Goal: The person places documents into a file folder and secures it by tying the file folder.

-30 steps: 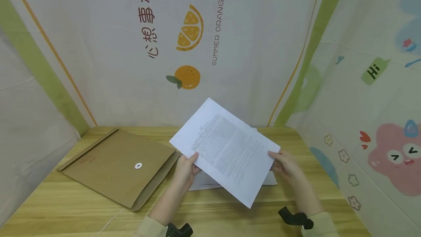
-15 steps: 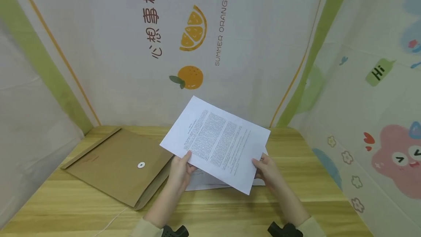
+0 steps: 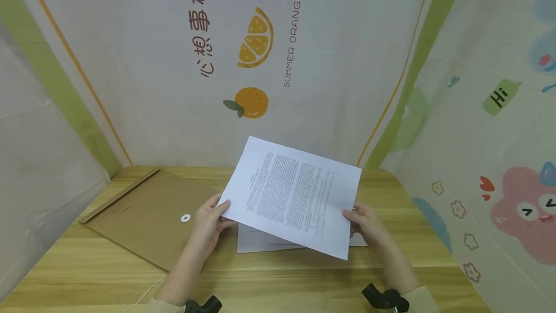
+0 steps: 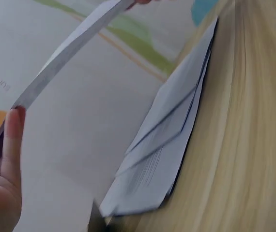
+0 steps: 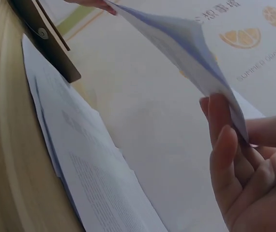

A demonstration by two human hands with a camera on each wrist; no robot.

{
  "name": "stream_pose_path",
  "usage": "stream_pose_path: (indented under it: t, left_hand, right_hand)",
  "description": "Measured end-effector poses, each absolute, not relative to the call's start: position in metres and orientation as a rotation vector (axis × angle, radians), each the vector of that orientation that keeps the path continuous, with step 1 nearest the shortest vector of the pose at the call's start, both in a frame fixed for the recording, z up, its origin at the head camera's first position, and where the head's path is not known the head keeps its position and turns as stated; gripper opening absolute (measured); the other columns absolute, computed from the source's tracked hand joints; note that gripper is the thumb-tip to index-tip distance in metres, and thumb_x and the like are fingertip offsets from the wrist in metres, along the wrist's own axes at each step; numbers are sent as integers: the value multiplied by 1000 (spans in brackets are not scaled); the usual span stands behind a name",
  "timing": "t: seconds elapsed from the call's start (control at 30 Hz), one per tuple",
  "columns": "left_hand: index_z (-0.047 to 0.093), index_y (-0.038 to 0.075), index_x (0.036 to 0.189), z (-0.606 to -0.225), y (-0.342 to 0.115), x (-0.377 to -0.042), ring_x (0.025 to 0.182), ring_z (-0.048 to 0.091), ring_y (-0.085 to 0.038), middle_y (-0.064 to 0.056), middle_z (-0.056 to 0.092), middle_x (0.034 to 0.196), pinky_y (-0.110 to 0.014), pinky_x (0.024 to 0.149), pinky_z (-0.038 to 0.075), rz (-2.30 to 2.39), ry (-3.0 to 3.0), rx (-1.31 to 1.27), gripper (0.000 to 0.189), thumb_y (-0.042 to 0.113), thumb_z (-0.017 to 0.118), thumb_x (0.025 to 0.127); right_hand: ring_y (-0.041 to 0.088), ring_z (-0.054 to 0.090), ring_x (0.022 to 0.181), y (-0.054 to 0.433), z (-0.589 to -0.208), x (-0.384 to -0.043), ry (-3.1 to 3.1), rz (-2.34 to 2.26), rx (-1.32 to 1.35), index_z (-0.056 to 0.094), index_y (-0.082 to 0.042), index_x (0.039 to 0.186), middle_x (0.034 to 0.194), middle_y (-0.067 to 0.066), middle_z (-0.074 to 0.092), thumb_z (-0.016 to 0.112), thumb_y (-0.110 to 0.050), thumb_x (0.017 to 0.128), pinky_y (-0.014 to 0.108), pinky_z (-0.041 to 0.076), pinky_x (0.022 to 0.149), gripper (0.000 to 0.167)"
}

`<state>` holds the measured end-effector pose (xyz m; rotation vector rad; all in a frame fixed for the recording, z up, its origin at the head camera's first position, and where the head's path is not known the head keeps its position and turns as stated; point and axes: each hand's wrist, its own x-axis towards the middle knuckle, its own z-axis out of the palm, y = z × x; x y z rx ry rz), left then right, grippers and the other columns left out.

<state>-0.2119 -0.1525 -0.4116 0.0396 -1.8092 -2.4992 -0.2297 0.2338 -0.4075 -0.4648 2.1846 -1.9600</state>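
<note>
Your left hand [image 3: 207,221] and right hand [image 3: 368,223] pinch printed paper [image 3: 288,197], perhaps layered, right of the envelope [image 3: 152,219]; this looks like squaring-up, calling for even grips.

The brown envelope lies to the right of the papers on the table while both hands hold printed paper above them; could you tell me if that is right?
Not quite: the brown envelope lies to the left of the papers on the table, as the head view shows. The left hand and right hand do hold printed paper above them.
</note>
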Motion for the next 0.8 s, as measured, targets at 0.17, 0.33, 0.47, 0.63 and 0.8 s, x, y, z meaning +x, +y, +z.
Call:
stream_pose_path:
  t: [0.17, 0.33, 0.47, 0.63, 0.8]
  left_hand:
    - [47, -8, 133, -415, -183, -200, 77, 68, -24, -18, 70, 98, -35, 66, 58, -2276, -2161, -47, 46, 1, 62, 90]
    - [48, -7, 133, -422, -203, -188, 75, 66, -26, -16, 70, 88, -37, 67, 57, -2089, -2366, -178, 52, 6, 68, 87]
    - [52, -7, 129, -426, -212, -184, 77, 63, -20, -11, 69, 79, -30, 70, 53, -1897, -2457, -256, 48, 6, 69, 86]
    - [58, -10, 120, -431, -219, -185, 75, 61, -16, -4, 66, 72, -25, 70, 50, -1623, -2538, -313, 38, -2, 68, 84]
    - [58, -12, 118, -438, -225, -186, 73, 62, -13, -3, 66, 74, -25, 72, 52, -1563, -2550, -368, 38, -2, 69, 84]
  right_hand:
    - [16, 68, 73, 241, -409, -233, 2043, -1953, -591, 53, 12, 116, 91, 5, 71, 48, -6, 98, 26, 53, 58, 25]
    - [18, 69, 77, 238, -417, -236, 1930, -1872, -635, 51, 10, 116, 93, 8, 71, 48, -3, 97, 29, 55, 62, 23]
    - [17, 68, 70, 230, -423, -235, 1903, -1818, -600, 52, 12, 112, 89, 9, 71, 51, -3, 95, 26, 55, 58, 23]
    - [13, 67, 64, 220, -430, -233, 1890, -1802, -519, 57, 12, 107, 83, 10, 71, 54, -3, 92, 23, 54, 55, 21]
    - [13, 67, 65, 214, -434, -232, 1884, -1782, -501, 57, 14, 110, 85, 11, 71, 55, -3, 91, 23, 54, 56, 25]
